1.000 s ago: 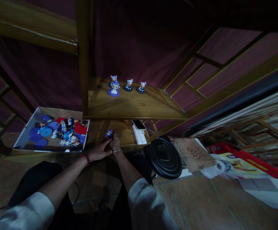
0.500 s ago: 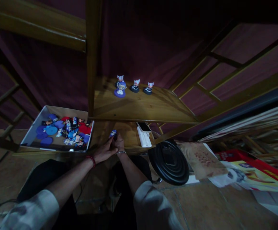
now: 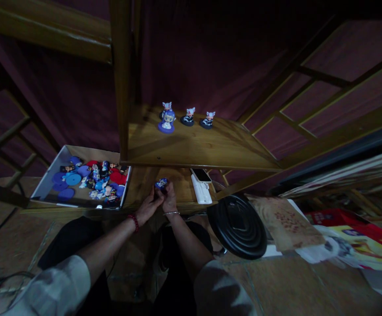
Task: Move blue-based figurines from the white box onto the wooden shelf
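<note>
Head camera: a small blue figurine [image 3: 161, 183] is held at the fingertips over the lower shelf [image 3: 141, 177]. The right hand [image 3: 170, 199], marked by a silver bangle, is curled nearly closed about it. The left hand [image 3: 149, 205], marked by a red bead bracelet, is partly curled, its fingers brought up at the near left side of the figurine; whether it is also gripped there cannot be told.

To the left of the hands an open box [image 3: 82, 152] with white outer sides is noted. It is heaped with jumbled figurines [image 3: 94, 172]; purple discs [image 3: 66, 193], a light-blue disc [image 3: 73, 179] and red pieces [image 3: 118, 177] are mixed among them, mostly purple at the left.

Just right of the hands, a phone [image 3: 202, 176] and a white device [image 3: 202, 192] are seen, partly overlapped. Above and beyond the hands, a purple-haired figurine [image 3: 167, 123] and three black-and-white figurines [image 3: 189, 116] are stood on the upper shelf [image 3: 194, 147].
</note>
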### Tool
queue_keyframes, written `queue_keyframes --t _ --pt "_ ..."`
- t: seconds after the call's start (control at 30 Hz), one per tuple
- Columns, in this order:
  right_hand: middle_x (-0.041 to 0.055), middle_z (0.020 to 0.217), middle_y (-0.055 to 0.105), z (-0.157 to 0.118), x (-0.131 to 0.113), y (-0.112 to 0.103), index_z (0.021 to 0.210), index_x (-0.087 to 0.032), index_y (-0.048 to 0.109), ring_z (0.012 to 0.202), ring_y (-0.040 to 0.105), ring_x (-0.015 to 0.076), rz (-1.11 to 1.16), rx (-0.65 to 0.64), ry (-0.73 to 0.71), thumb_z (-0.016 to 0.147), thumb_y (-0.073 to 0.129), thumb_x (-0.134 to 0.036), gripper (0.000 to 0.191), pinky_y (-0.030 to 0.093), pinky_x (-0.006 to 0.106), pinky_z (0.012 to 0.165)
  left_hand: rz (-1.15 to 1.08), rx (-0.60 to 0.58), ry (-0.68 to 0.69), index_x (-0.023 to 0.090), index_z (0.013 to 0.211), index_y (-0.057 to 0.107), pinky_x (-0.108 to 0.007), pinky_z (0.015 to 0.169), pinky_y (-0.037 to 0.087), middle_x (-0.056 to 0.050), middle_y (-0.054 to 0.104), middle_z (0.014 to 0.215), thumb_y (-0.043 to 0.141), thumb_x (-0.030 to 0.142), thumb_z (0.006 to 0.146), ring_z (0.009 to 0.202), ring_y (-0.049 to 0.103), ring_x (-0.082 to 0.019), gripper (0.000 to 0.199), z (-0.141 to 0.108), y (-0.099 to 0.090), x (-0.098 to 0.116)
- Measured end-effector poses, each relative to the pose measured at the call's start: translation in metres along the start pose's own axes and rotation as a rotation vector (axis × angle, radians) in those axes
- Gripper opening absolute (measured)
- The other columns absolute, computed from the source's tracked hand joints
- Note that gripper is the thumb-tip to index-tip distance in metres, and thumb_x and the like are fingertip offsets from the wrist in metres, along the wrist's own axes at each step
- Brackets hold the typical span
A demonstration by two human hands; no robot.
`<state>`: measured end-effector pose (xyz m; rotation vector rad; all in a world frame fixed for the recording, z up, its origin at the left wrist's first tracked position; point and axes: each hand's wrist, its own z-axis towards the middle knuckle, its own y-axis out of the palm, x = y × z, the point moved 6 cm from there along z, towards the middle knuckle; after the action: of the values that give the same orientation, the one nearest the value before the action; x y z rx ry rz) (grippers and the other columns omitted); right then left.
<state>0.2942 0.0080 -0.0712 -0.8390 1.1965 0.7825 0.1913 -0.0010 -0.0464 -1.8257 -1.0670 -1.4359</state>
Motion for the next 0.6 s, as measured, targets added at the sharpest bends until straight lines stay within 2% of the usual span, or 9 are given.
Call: queue_keyframes --t 0.1,0.2,0.3,0.4,0.6 --pt "0.0041 0.095 0.059 -0.009 0.005 -0.002 0.111 -0.019 0.041 0.083 0.058 0.0148 0.081 0.035 0.08 0.065 0.058 -0.031 0.05 0.048 0.03 0.077 -0.025 0.035 -0.06 0.015 0.136 0.019 -0.034 0.106 0.012 -0.007 0.025 0.14 0.043 0.047 0.077 0.13 0.015 -0.02 0.071 -0.001 0.0 -0.004" --pt "0.0036 0.095 0.058 -0.016 0.004 -0.009 0.108 -0.019 0.042 0.083 0.057 0.0144 0.004 0.09 0.121 0.065 0.06 -0.03 0.048 0.046 0.029 0.077 -0.058 0.045 -0.086 0.016 0.135 0.022 -0.033 0.106 0.011 -0.005 0.026 0.14 0.044 0.045 0.077 0.13 0.017 -0.019 0.068 -0.004 0.001 -0.009" --pt "0.0024 0.087 0.06 -0.022 -0.003 -0.014 0.098 -0.019 0.047 0.078 0.057 0.0146 -0.109 0.065 0.127 0.067 0.058 -0.034 0.037 0.046 0.027 0.071 -0.14 0.032 -0.071 0.019 0.134 0.024 -0.032 0.106 0.014 -0.004 0.03 0.138 0.045 0.041 0.078 0.128 0.022 -0.018 0.065 -0.005 0.005 -0.012" --pt "0.0037 0.081 0.062 -0.026 -0.012 -0.022 0.09 -0.018 0.05 0.073 0.058 0.0158 -0.214 0.094 0.123 0.074 0.05 -0.039 0.026 0.046 0.027 0.068 -0.275 0.011 -0.023 0.02 0.134 0.026 -0.031 0.105 0.018 -0.003 0.033 0.137 0.044 0.036 0.078 0.126 0.026 -0.017 0.06 -0.003 0.01 -0.011" --pt "0.0044 0.076 0.062 -0.027 -0.031 -0.037 0.084 -0.018 0.052 0.07 0.058 0.0159 -0.35 0.151 0.02 0.079 0.044 -0.041 0.025 0.046 0.027 0.065 -0.437 -0.047 0.035 0.019 0.128 0.037 -0.03 0.103 0.023 -0.004 0.041 0.132 0.047 0.032 0.077 0.122 0.034 -0.017 0.054 -0.001 0.018 0.001"
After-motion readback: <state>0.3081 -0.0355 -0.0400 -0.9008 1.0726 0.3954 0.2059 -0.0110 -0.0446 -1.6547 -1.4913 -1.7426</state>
